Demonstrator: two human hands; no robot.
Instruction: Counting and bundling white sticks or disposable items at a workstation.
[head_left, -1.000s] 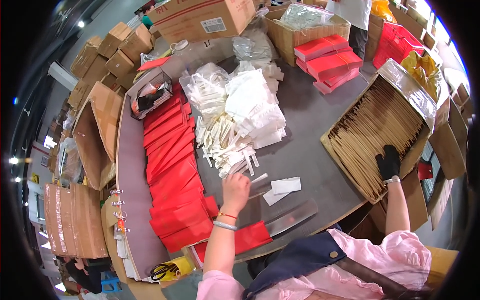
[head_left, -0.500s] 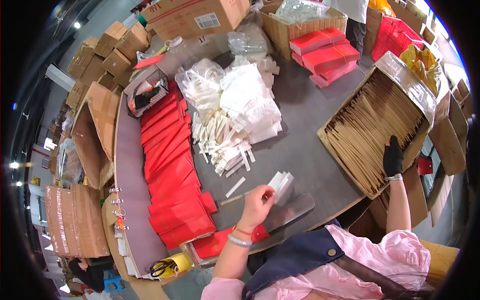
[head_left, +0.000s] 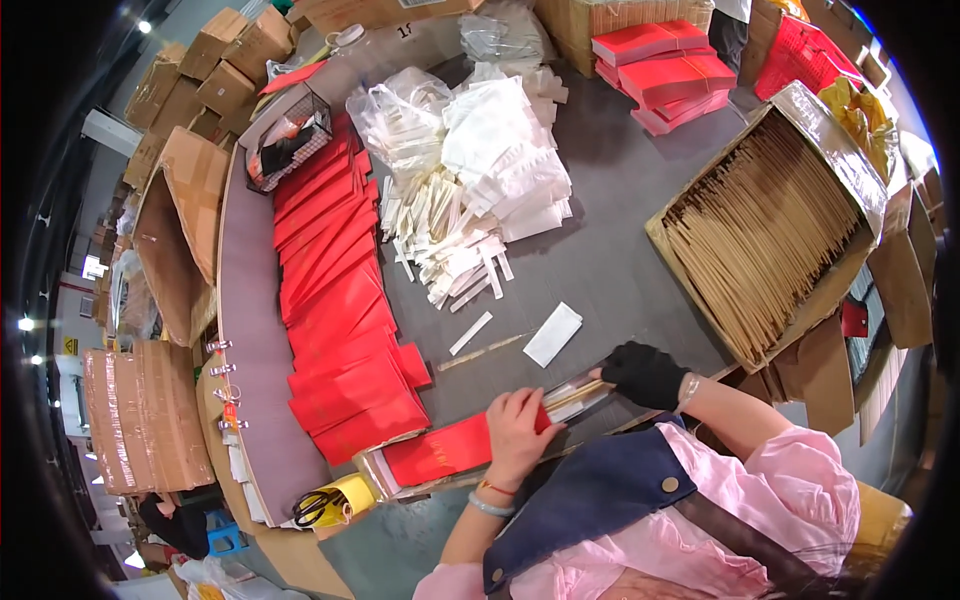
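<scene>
A long red paper sleeve (head_left: 440, 448) lies at the table's near edge, its right end under my left hand (head_left: 518, 435). The fingers of that hand are closed at the sleeve's end. My right hand (head_left: 645, 375), in a black glove, grips a few thin wooden sticks (head_left: 592, 388). The sticks point left toward the sleeve, lying along a white strip and clear plastic (head_left: 575, 402); whether their tips are inside the sleeve is hidden. A folded white paper packet (head_left: 553, 334) rests just beyond my hands.
An open cardboard box (head_left: 765, 235) full of thin sticks stands at the right. Overlapping red sleeves (head_left: 335, 290) line the left side. White packets and strips (head_left: 500, 160) are heaped mid-table. Red bundles (head_left: 665, 75) sit at the back, a wire basket (head_left: 290, 145) at far left.
My right hand has left the stick box and come to the near edge with sticks. My left hand has put the white packet down and moved onto the red sleeve.
</scene>
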